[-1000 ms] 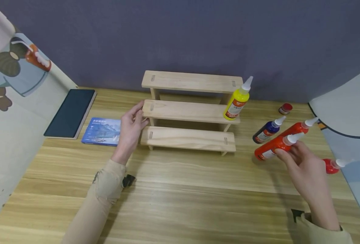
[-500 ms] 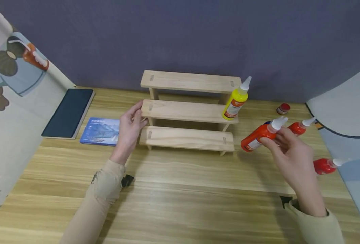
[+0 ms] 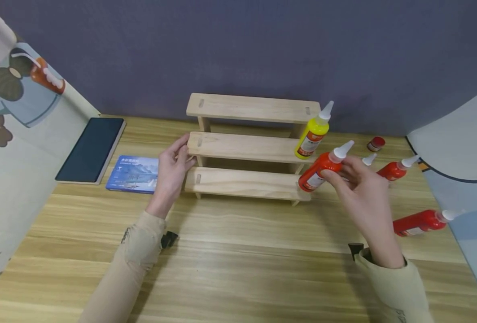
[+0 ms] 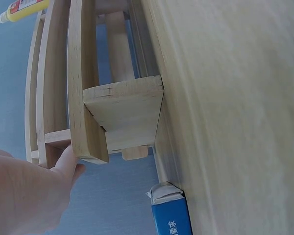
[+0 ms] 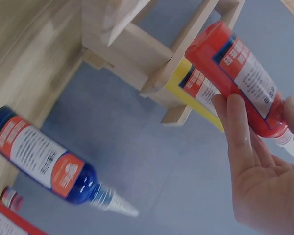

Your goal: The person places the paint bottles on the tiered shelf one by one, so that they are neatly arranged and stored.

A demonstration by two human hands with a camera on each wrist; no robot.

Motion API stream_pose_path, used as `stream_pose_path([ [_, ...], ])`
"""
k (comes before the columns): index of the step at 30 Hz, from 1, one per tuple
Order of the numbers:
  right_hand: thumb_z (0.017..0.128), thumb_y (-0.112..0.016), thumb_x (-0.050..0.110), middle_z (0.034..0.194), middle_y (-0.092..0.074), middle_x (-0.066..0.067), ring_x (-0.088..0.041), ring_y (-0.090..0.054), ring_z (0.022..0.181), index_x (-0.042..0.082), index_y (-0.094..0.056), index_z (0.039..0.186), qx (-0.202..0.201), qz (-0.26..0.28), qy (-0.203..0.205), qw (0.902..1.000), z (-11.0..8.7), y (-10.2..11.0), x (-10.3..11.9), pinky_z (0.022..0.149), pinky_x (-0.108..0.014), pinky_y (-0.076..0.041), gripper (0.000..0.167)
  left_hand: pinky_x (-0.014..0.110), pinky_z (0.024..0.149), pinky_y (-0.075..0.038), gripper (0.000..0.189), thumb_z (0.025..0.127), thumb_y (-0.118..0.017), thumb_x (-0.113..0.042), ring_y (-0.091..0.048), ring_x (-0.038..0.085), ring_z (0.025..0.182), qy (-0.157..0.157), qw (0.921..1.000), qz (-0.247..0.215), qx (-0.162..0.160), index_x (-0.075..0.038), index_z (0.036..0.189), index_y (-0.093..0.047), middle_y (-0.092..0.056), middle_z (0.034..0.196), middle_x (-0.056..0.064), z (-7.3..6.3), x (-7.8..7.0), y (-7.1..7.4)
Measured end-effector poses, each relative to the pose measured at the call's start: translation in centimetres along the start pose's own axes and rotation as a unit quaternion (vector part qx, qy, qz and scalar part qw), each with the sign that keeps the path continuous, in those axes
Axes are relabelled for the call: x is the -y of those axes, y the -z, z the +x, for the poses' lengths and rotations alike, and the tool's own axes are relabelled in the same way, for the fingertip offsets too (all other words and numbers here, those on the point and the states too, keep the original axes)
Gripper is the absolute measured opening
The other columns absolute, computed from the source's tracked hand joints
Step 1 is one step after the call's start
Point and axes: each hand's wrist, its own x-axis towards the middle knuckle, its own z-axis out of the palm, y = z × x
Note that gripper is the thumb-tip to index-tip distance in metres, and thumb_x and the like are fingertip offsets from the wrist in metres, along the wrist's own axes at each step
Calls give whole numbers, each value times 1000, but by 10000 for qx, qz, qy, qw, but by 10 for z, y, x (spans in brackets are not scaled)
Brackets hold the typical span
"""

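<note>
A three-tier wooden step rack [image 3: 246, 183] stands against the dark wall. My left hand [image 3: 172, 168] grips the left end of its middle tier, as the left wrist view also shows at the rack's side. Between thumb and fingers of my right hand [image 3: 363, 193] is a red paint bottle [image 3: 319, 172] with a white nozzle, tilted to the right. Its base overlaps the right end of the lowest tier in the head view. A yellow paint bottle [image 3: 312, 139] stands at the right end of the middle tier.
Right of the rack stand a blue bottle [image 5: 46, 156], mostly hidden behind my right hand in the head view, and a red bottle [image 3: 392, 171]. Another red bottle [image 3: 417, 223] is nearer. A small red-lidded jar [image 3: 376, 143], a blue box [image 3: 133, 174] and a dark book [image 3: 90, 150] flank the rack.
My right hand has carried the red bottle left, from among the other bottles to the rack's right end, and raised it. My left hand has kept its hold on the rack.
</note>
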Motion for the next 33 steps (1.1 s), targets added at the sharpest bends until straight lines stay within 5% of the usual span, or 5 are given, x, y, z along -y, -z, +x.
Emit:
stream_pose_path([
  [6, 96, -85, 14, 120, -76, -22, 16, -62, 90, -3, -70, 132, -18, 240, 48, 9997, 8, -11, 7, 79, -1, -53, 43, 35, 116, -51, 46, 116, -37, -4, -43, 36, 150, -1, 10000, 8, -7, 5, 162, -38, -36, 168, 24, 1, 1, 0],
  [13, 97, -84, 15, 123, -75, -22, -35, -76, 105, -4, -69, 135, 76, 407, 217, 9989, 16, -23, 16, 81, 0, -53, 45, 34, 116, -51, 46, 116, -37, -3, -43, 36, 151, -21, 10000, -44, -3, 5, 162, -38, -37, 167, 25, 1, 2, 0],
  [21, 99, -82, 15, 124, -75, -22, -34, -75, 109, -5, -69, 134, 64, 548, 339, 9979, 23, -35, 29, 82, -1, -54, 42, 33, 116, -51, 46, 117, -38, -5, -44, 34, 151, 40, 10000, -48, -9, 4, 162, -39, -36, 168, 22, 1, 2, 0],
  [29, 101, -80, 24, 126, -76, -14, -25, -74, 113, 0, -69, 136, 35, 721, 396, 9966, 34, -50, 41, 89, -17, -62, 44, 34, 117, -50, 46, 117, -38, -6, -43, 35, 151, -90, 9999, 56, 6, 6, 162, -38, -36, 168, 23, 0, 2, 1],
  [33, 100, -81, 24, 124, -77, -14, -25, -74, 110, 0, -70, 134, -98, 675, 520, 9963, 40, -59, 45, 85, -13, -59, 42, 34, 116, -51, 46, 117, -38, -6, -42, 35, 151, -110, 9999, 72, 32, 5, 162, -38, -35, 169, 22, 1, 2, 0],
])
